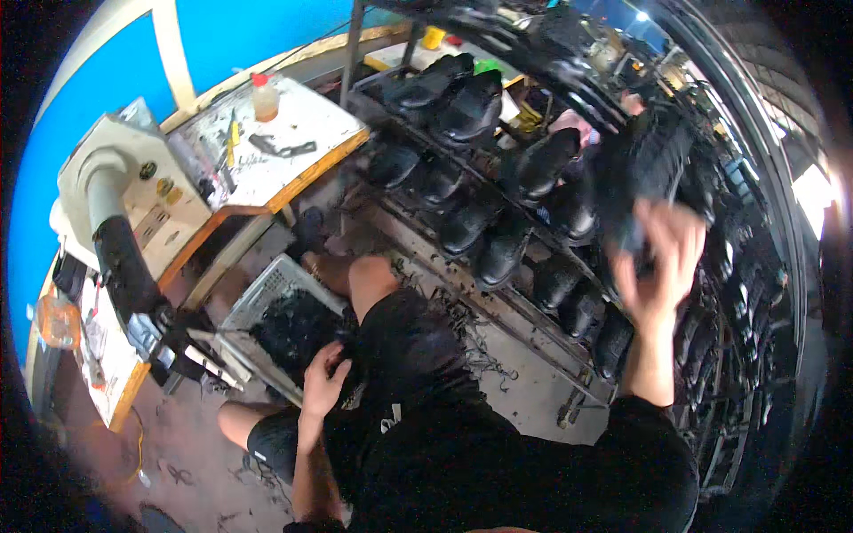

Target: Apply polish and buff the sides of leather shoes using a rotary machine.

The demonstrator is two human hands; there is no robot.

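Observation:
My right hand is raised to the right, against a rack of black shoes. Its fingers are smeared by motion, so whether they grip anything is unclear. A large blurred black shoe lies just beyond the fingertips. Low in the middle, my left hand hovers beside my thigh, its fingers loosely curved with a gap between thumb and fingers. Nothing shows in that gap, though the background there is dark. Next to it stands a grey plastic basket with a heap of black scraps inside.
Several black shoes line the metal rack's tiers. On the left, a beige machine with a hose stands by a white worktable bearing a red-capped bottle and tools. Black strips litter the floor. An orange container sits far left.

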